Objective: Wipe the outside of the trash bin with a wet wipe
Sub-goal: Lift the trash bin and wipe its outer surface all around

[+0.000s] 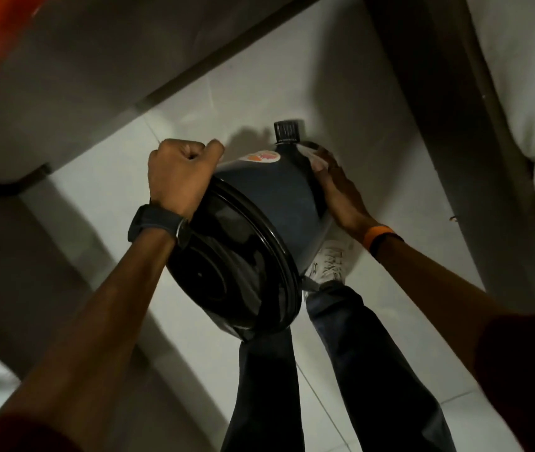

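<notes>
The trash bin (275, 197) sits tilted over the floor (357, 102), its lined mouth toward the camera; whether its base rests there I cannot tell; the left hand (181, 177) grips the rim in a closed fist; the right hand (337, 194) lies flat, pressing the wet wipe (316, 162) against the bin's right side; wiping seems under way; next likely calls for sweeping along the wall, then turning the bin by its rim.

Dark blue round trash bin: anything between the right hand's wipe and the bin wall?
Nothing visible. The right hand presses the white wet wipe flat on the dark blue round plastic trash bin, on its side near the base. The left hand grips the black rim opposite; the black ribbed pedal sits just beyond the wipe.
</notes>
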`<state>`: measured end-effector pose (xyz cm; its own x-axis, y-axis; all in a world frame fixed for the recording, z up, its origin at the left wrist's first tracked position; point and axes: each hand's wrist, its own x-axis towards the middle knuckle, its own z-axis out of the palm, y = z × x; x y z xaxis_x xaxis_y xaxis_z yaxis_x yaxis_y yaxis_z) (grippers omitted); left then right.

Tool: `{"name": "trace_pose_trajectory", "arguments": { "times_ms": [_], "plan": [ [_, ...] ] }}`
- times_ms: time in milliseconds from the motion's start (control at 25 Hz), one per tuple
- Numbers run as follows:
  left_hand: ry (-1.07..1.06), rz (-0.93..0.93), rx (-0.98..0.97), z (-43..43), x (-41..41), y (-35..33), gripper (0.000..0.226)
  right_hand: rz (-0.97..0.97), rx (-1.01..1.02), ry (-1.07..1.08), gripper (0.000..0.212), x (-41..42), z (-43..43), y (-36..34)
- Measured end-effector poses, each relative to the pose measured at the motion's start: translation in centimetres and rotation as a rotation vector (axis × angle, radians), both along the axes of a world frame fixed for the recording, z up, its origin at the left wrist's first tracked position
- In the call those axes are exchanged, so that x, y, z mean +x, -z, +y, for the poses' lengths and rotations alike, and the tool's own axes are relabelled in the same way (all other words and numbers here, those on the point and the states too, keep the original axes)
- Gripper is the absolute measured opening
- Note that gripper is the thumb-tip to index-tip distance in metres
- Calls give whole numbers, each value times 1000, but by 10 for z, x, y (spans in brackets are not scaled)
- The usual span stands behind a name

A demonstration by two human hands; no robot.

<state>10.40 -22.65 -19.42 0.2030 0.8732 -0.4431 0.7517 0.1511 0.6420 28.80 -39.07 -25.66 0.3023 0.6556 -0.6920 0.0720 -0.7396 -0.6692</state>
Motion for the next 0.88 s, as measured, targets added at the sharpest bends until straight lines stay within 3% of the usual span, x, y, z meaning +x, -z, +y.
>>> {"name": "trace_pose_trajectory", "arguments": {
  "times_ms": [160, 240, 320, 400, 520, 600, 720, 800, 880],
  "plan": [
    [-216, 73, -64, 29, -6, 9, 51, -16, 512, -294, 59, -62, -47, -44],
    [-306, 123, -79, 40, -11, 12, 48, -4, 472, -307, 67, -61, -51, -37],
    [-383, 58, -31, 40, -14, 8, 43, 37, 264, -76, 66, -38, -33, -17],
    [-258, -115, 126, 22, -16, -5, 37, 115, 42, 138, 59, -10, -7, 3],
    [476, -151, 496, -34, -11, -22, 29, 179, -56, 122, 57, -1, 9, 10],
    [739, -73, 590, -57, -5, -28, 33, 290, -7, 106, 50, -15, 7, -12],
    [632, 109, 458, -40, -1, -31, 37, 337, 172, 65, 35, -43, -17, -62],
    [449, 148, 306, -16, -2, -27, 44, 371, 321, 3, 36, -55, -33, -74],
    [395, 134, 242, 0, -1, -23, 47, 315, 323, -70, 42, -49, -26, -61]
  ]
}}
